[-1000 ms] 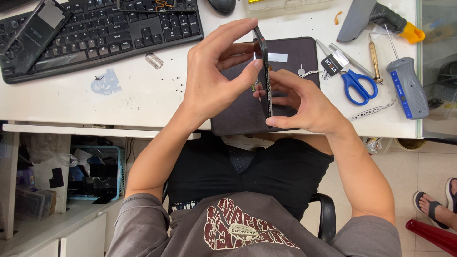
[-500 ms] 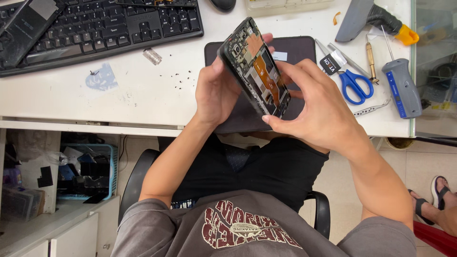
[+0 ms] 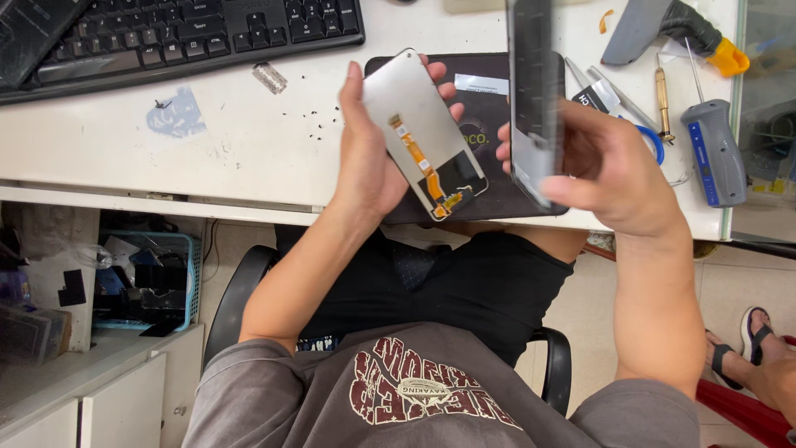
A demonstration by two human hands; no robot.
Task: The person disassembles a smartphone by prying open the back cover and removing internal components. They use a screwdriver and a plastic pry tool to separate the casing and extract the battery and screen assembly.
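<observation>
Separated now, hands hold screen panel and phone frame above white desk.

The light is bright and even, and seems to come from above. The white desk shines a little. Shadows are soft. The phone frame looks blurry, and the edges bend slightly.

The left hand grips a detached phone screen panel, silver back up, with an orange ribbon cable along it. Just right of that grip, a white rectangular label lies on the dark mat. The right hand holds a dark phone body edge-on.
</observation>
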